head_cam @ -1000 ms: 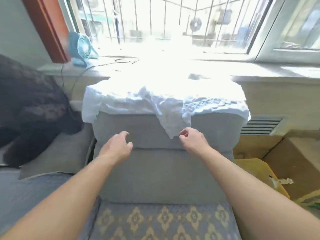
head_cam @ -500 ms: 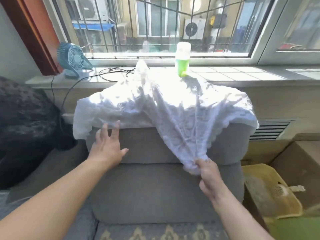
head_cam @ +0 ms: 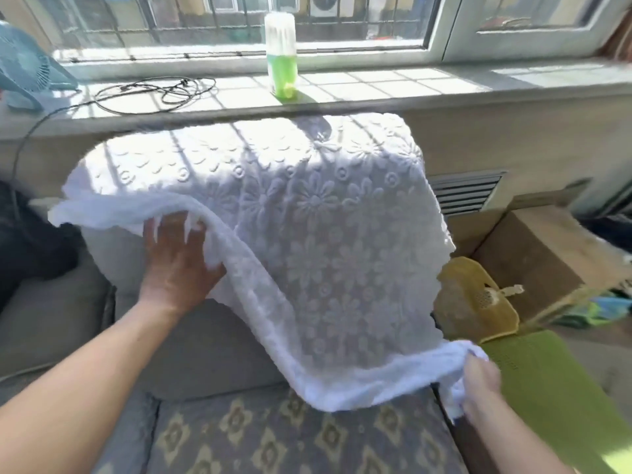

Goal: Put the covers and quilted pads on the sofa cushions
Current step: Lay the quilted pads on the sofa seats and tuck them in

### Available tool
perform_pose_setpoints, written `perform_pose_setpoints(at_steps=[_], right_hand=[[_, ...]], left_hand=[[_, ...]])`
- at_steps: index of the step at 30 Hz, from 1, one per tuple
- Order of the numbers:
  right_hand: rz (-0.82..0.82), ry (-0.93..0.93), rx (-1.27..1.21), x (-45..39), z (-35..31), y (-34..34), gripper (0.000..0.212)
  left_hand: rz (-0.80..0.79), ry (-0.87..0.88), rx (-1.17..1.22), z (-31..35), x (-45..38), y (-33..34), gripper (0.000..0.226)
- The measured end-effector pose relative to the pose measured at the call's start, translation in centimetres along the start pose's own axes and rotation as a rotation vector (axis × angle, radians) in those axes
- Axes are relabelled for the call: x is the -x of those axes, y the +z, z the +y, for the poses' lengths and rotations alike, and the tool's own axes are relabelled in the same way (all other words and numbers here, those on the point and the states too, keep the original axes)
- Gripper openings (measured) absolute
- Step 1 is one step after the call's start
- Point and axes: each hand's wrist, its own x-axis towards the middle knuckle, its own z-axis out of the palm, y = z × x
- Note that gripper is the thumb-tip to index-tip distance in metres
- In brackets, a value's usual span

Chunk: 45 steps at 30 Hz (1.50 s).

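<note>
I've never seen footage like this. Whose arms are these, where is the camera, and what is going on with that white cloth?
There is no machine here: a person wears a wide-angle camera on the head, looking forward and down, so you see their own two bare arms reaching out.

In front of them is a grey sofa back cushion under a window. Draped over its top is a white lace cover with a flower pattern. The right hand grips the cover's lower corner, pulled out toward the right. The left hand lies with straight fingers against the cushion, its fingertips tucked under the cover's edge.

Below is a seat pad with a diamond pattern. On the windowsill stand a green and white bottle, a small blue fan and a coiled black cable. A cardboard box sits to the right.
</note>
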Motion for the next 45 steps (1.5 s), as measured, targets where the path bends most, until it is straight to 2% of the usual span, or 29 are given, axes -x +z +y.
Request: perform_pose_setpoints(at_steps=[2, 3, 4, 5, 6, 7, 9, 11, 12, 13, 14, 16, 18, 20, 22, 24, 26, 27, 30, 31, 34, 36, 38, 39, 41, 42, 43, 45], right_hand=[[-0.043, -0.135, 0.033, 2.0, -2.3, 0.2, 0.016], [-0.079, -0.154, 0.074, 2.8, -2.5, 0.0, 0.018], [-0.108, -0.178, 0.161, 2.9, -2.2, -0.4, 0.020], [-0.107, -0.183, 0.292, 3.5, -2.0, -0.9, 0.019], [-0.103, -0.162, 0.429, 3.5, -1.0, -1.4, 0.019], [-0.068, -0.135, 0.540, 3.7, -0.2, -2.2, 0.019], [0.003, -0.074, 0.684, 4.1, 0.8, -3.4, 0.024], [0.084, -0.087, 0.807, 4.4, 1.7, -4.3, 0.030], [0.115, -0.139, 0.899, 4.4, 2.4, -4.5, 0.033], [0.120, -0.238, 1.020, 4.7, 3.2, -4.4, 0.038], [0.124, -0.360, 1.119, 4.8, 4.0, -3.9, 0.043], [0.029, -0.539, 1.159, 4.7, 5.3, -1.7, 0.050], [-0.165, -0.539, 1.070, 4.3, 6.9, 2.4, 0.043], [-0.384, -0.497, 0.989, 3.7, 8.6, 7.2, 0.038], [-0.493, -0.568, 0.915, 3.9, 10.2, 12.4, 0.036], [-0.503, -0.696, 0.788, 5.2, 11.0, 17.2, 0.037], [-0.483, -0.792, 0.636, 7.0, 11.0, 21.4, 0.038], [-0.455, -0.823, 0.573, 7.9, 10.9, 23.1, 0.038], [-0.349, -0.903, 0.466, 11.1, 10.2, 25.8, 0.041], [-0.298, -0.926, 0.441, 12.2, 9.8, 26.1, 0.042], [-0.159, -1.002, 0.415, 15.2, 8.2, 26.7, 0.045], [-0.141, -1.041, 0.448, 16.5, 6.8, 27.6, 0.046], [-0.137, -1.116, 0.507, 17.6, 5.8, 29.0, 0.045], [-0.135, -1.116, 0.533, 18.1, 5.3, 29.7, 0.042], [-0.112, -0.975, 0.566, 19.2, 4.1, 30.7, 0.040], [-0.078, -0.907, 0.557, 19.8, 3.4, 31.0, 0.042], [-0.032, -0.893, 0.533, 20.6, 2.8, 31.2, 0.043], [0.027, -1.013, 0.440, 22.5, 1.7, 31.7, 0.041]], left_hand=[[0.236, -0.009, 0.292, 2.4, 1.8, -2.2, 0.092], [0.304, -0.055, 0.393, 3.6, 3.2, -3.1, 0.092], [0.339, -0.097, 0.394, 4.6, 4.7, -3.7, 0.091], [0.289, -0.123, 0.334, 5.2, 6.1, -3.9, 0.091], [0.163, -0.132, 0.249, 5.1, 7.2, -3.1, 0.092], [-0.062, -0.172, 0.164, 4.9, 8.2, -2.5, 0.093], [-0.589, -0.337, 0.075, 3.5, 10.9, 0.6, 0.084], [-1.070, -0.516, 0.166, 2.5, 14.2, 3.8, 0.068], [-1.191, -0.576, 0.256, 1.5, 16.1, 5.4, 0.061], [-1.281, -0.608, 0.218, 0.8, 18.0, 6.3, 0.058], [-1.298, -0.682, 0.202, -0.4, 20.8, 9.1, 0.063], [-1.212, -0.880, 0.219, -1.0, 24.2, 10.7, 0.080], [-1.039, -1.018, 0.374, -0.8, 25.2, 11.6, 0.074], [-0.814, -1.129, 0.511, -1.2, 24.3, 13.3, 0.068], [-0.484, -1.236, 0.709, -3.6, 23.1, 16.7, 0.084], [-0.271, -1.182, 0.832, -6.4, 22.1, 20.8, 0.094], [-0.152, -1.079, 0.867, -6.1, 19.6, 21.4, 0.088], [-0.111, -1.030, 0.867, -5.1, 18.2, 20.1, 0.080], [-0.010, -1.004, 1.073, -3.4, 18.0, 15.0, 0.019], [0.057, -1.027, 1.087, -4.1, 19.0, 13.2, 0.009], [0.210, -1.108, 0.864, -9.0, 23.6, 7.9, 0.018], [0.062, -1.158, 0.759, -13.2, 26.3, 6.4, 0.027], [-0.210, -1.138, 0.860, -16.3, 27.5, 5.9, 0.023], [-0.331, -1.147, 1.026, -17.6, 27.5, 5.7, 0.021], [-0.540, -1.261, 1.584, -19.6, 26.8, 4.3, 0.039], [-0.681, -1.246, 1.756, -20.3, 26.7, 3.8, 0.043], [-0.817, -1.158, 1.847, -20.8, 26.6, 3.6, 0.038], [-1.037, -0.900, 1.879, -21.0, 27.0, 4.0, 0.012]])
